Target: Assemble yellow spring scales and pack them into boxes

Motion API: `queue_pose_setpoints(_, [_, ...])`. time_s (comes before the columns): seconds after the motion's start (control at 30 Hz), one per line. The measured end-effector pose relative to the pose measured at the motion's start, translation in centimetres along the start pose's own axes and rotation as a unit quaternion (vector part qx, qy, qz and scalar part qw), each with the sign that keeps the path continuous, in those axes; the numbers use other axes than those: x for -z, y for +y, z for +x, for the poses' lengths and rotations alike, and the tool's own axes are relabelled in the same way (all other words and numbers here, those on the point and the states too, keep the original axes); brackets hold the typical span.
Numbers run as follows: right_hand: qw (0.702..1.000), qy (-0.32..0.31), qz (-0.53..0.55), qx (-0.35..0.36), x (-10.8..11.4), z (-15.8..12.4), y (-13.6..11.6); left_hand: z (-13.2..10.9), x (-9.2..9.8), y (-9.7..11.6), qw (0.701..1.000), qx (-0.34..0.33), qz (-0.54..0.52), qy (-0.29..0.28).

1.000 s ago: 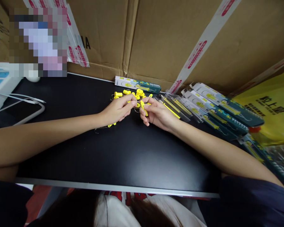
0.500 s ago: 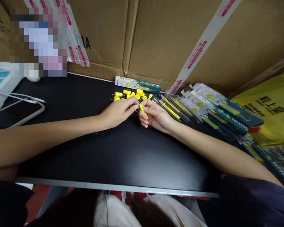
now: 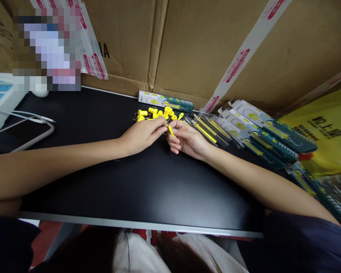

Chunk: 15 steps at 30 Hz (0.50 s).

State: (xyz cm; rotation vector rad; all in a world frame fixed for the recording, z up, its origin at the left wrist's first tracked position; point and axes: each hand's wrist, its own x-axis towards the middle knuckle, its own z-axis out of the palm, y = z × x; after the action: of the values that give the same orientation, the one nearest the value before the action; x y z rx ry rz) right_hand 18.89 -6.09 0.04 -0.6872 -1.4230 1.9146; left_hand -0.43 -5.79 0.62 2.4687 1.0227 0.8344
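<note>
Plainly, I saw both hands meet just in front of the pile of yellow parts (image 3: 156, 113) on the black counter (image 3: 130, 182). The right hand (image 3: 187, 140) pinched a small yellow piece (image 3: 171, 131), and the left hand (image 3: 142, 134) had its fingertips closed at the tip, seemingly a fitting step needing a fine, steady grip. Packaged sets (image 3: 258, 132) lay right of the pile. Behind it, the cardboard box (image 3: 193, 45) showed an "A"; the yellow bag (image 3: 326, 129) bore characters I couldn't read.

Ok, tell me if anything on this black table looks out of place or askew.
Nothing damaged. The yellow parts lie in a loose heap beyond the left hand, and the packs at the right are fanned crookedly, overlapping; a single pack lies apart by the cardboard.
</note>
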Motion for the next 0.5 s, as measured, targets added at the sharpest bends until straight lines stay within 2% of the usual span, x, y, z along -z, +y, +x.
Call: queue_pose_setpoints(0.5, [1.000,0.003,-0.007,-0.003,0.02,0.07,0.09,-0.09,-0.04,-0.23,1.000,-0.001,0.025,0.009])
